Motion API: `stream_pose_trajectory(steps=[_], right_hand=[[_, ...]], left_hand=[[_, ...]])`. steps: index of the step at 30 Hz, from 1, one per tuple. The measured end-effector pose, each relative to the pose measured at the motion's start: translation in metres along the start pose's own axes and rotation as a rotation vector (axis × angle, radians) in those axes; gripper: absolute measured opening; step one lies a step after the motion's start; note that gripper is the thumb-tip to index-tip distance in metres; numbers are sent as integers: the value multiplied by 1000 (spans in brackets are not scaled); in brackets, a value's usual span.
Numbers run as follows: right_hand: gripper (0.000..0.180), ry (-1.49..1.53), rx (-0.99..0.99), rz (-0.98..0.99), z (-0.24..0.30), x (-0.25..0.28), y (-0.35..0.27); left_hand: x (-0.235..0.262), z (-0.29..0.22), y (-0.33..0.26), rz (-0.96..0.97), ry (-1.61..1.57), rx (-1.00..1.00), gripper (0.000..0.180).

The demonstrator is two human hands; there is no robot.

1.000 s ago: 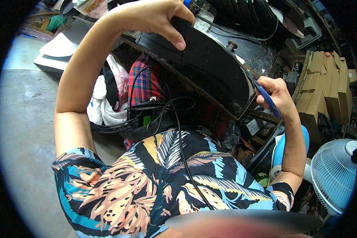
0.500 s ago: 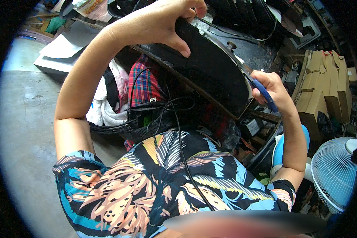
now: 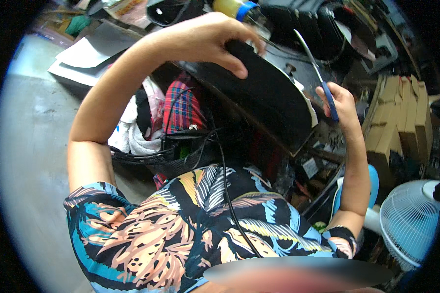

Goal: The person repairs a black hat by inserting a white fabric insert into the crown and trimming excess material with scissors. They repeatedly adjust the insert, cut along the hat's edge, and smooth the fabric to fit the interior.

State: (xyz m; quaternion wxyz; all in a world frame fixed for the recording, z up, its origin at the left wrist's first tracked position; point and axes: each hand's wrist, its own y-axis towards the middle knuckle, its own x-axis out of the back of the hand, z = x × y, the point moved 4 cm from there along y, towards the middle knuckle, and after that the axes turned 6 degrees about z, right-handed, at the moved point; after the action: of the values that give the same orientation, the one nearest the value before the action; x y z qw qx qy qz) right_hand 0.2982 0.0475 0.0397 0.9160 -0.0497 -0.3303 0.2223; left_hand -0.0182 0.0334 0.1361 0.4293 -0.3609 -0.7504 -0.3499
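Fingers (image 3: pixel 239 68) partly hide black sheet (image 3: pixel 274 93); scissors (image 3: pixel 318 78) raised.

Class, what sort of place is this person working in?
Probably a cluttered home workshop: stacked cardboard boxes, a white fan, and the right hand working scissors on a black sheet.

Tilted black sheet (image 3: pixel 269 93), blue-handled scissors (image 3: pixel 318 73)

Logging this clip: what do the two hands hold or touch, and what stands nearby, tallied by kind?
Black sheet, under the left hand: 1
Blue-handled scissors, in the right hand: 1
White fan: 1
Black basket of cloths: 1
Cardboard box stack: 1
Total: 5
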Motion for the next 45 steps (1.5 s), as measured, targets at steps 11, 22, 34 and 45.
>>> stream_pose_trajectory(steps=[11, 22, 34, 45], right_hand=[[31, -558, 113, -334, -33, 22, 57], [11, -255, 375, -594, 25, 1, -8], [82, -721, 969, -300, 254, -174, 147], [47, -180, 814, -328, 258, -129, 243]], left_hand=[[61, 8, -74, -424, -505, 338, 29], [189, 154, -231, -1353, -904, 332, 15], [196, 144, -239, -1479, -820, 472, 30], [200, 156, -287, -1061, -976, 89, 35]])
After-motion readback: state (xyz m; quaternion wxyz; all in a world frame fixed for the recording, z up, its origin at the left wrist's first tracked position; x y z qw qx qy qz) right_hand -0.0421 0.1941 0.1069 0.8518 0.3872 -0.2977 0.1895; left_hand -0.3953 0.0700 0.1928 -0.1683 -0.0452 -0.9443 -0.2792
